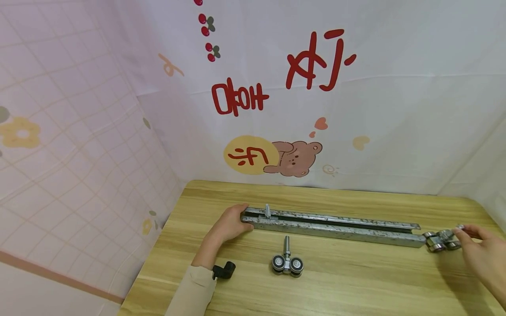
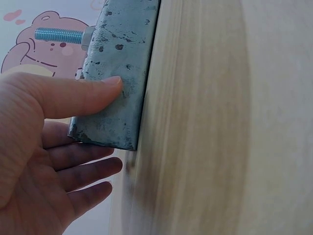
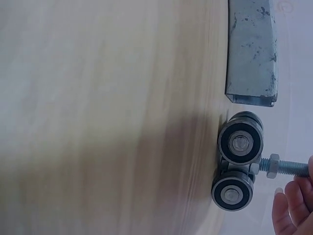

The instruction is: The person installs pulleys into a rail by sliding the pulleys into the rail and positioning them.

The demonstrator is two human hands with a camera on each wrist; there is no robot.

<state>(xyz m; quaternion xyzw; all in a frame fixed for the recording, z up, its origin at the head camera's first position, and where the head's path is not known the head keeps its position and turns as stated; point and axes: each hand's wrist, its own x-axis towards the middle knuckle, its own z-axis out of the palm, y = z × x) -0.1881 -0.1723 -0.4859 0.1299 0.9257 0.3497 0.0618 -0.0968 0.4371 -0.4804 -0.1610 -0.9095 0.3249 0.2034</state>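
A long metal channel rail (image 1: 332, 227) with worn, spotted sides lies on the wooden table, its slot facing up. At its left end my left hand (image 1: 231, 222) grips it, the thumb (image 2: 93, 95) pressed on the near side. A threaded bolt (image 1: 267, 211) sticks up from the slot near that hand. Off the rail's right end, my right hand (image 1: 484, 252) pinches the bolt of a roller trolley (image 3: 237, 164). The trolley's wheels are at the table, just apart from the rail's end in the right wrist view.
Another roller trolley (image 1: 287, 262) lies in front of the rail with its bolt pointing away from me. A black strap mount (image 1: 224, 270) sits at my left wrist. A white printed cloth (image 1: 379, 109) hangs behind the wooden table (image 1: 356, 281).
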